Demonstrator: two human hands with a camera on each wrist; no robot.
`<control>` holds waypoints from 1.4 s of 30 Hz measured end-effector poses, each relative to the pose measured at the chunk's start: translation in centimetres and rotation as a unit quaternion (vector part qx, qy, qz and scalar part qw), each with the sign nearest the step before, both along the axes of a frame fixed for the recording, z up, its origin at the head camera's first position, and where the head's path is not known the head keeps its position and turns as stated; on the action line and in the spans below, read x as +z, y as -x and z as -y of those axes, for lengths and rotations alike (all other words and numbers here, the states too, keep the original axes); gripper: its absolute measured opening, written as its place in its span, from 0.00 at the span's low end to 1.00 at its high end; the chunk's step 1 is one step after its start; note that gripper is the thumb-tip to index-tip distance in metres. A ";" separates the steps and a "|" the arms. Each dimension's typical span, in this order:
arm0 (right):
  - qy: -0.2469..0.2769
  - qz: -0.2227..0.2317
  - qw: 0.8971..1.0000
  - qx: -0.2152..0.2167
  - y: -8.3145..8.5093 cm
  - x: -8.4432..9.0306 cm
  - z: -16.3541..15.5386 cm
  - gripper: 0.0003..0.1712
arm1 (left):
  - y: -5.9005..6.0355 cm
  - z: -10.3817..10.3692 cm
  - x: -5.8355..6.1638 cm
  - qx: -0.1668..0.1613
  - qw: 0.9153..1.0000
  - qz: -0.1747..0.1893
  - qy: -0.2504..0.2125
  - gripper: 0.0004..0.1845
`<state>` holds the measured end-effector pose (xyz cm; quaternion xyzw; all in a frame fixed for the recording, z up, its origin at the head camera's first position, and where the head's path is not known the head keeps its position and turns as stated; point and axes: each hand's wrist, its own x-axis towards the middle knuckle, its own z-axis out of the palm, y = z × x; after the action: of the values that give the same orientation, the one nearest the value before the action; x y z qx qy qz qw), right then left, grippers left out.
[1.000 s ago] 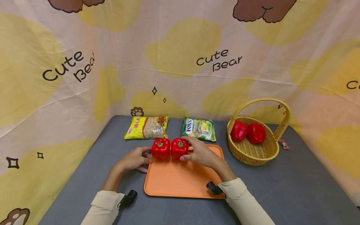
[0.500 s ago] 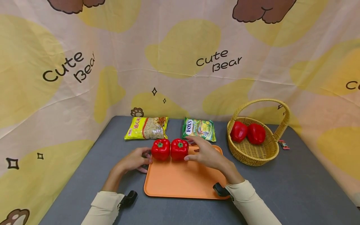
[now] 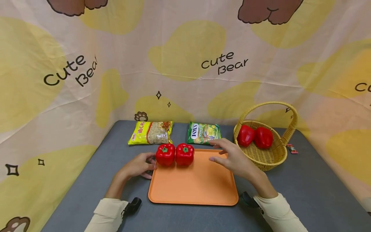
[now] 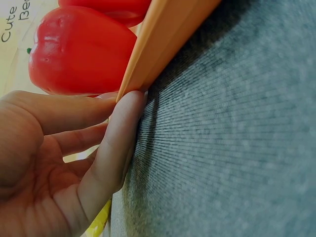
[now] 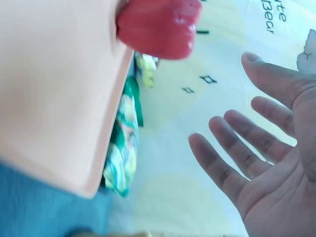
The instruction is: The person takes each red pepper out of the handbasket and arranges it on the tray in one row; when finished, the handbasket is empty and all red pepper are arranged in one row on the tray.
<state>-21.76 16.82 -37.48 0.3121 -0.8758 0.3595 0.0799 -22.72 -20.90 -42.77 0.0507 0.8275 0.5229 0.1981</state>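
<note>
Two red bell peppers, one on the left (image 3: 165,155) and one beside it (image 3: 185,154), stand side by side at the back left of an orange tray (image 3: 194,187). My left hand (image 3: 140,166) pinches the tray's left rim between thumb and index finger, close by the left pepper (image 4: 81,52). Over the tray's right side hangs my right hand (image 3: 236,159), fingers spread, holding nothing. In the right wrist view its palm and fingers (image 5: 234,148) show apart from the tray and from the pepper (image 5: 160,27).
A wicker basket (image 3: 240,154) with two more red peppers (image 3: 255,137) stands at the right. Behind the tray lie a yellow snack bag (image 3: 150,132) and a green Fox's bag (image 3: 204,132). A small wrapped packet (image 3: 292,149) lies right of the basket. Printed cloth hangs behind.
My right hand has let go of the right pepper and moved right, away from it. The left hand and both peppers on the tray have stayed in place.
</note>
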 end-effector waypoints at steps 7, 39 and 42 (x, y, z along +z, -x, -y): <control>-0.005 -0.059 0.998 -0.020 -0.9 0.9 -3.2 0.29 | 0.0 -0.1 -0.2 0.004 1.000 0.003 -0.001 0.30; 0.023 0.095 0.985 -0.141 6.1 4.1 -13.5 0.32 | 0.0 0.0 -0.3 0.013 1.000 0.001 -0.005 0.29; 0.010 0.115 0.983 -0.141 7.0 4.2 -13.8 0.35 | 0.0 0.0 -0.3 0.016 1.000 0.001 0.001 0.28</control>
<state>-28.74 30.61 -33.29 0.1415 -0.9108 0.3865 0.0318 -22.71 -20.94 -43.12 0.0366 0.8283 0.5255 0.1907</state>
